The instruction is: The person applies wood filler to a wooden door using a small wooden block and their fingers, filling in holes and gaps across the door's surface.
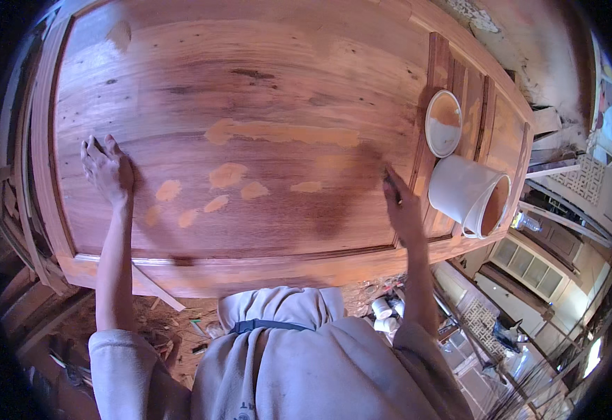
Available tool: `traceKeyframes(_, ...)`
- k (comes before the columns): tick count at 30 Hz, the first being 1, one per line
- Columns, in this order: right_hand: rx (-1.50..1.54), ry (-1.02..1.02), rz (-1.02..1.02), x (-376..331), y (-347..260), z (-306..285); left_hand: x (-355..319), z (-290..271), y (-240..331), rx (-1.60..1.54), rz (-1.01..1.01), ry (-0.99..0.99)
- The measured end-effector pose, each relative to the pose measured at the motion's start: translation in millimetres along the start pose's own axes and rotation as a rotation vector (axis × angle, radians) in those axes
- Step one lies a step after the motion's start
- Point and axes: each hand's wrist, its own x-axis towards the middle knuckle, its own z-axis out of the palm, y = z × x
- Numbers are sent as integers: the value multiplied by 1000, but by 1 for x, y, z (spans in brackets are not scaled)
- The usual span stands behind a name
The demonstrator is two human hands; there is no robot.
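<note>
Mostly, the big wooden door (306, 224) is reddish brown, with wavy lines running along it and small dark spots here and there. One dark mark (252, 73) sits toward the far edge. Pale orange patches cover some of the wood: a long strip (285, 133) lies near the middle, and a few rounder blobs (228, 176) lie closer to the near edge. A raised frame (45, 147) goes around the flat part, and orange smears show on its near side too.

The door lies in front of the person, under both arms. The left hand (110, 168) is over the wood by the left edge, palm down, with its fingers a bit spread. The blobs are to the right of it. The right hand (402, 206) is over the wood toward the right edge, its fingers curled close together. Something dark shows there, but nobody can tell if it is being pinched. Just beside this hand, nearer the right edge, are a white bucket (460, 192) and a round white lid (444, 143), both with orange inside.
</note>
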Motion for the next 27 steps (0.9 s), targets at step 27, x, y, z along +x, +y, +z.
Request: traceKeyframes(27,-781,-386,-109,38,-3,-32,-2,9,-10,-95,50,0)
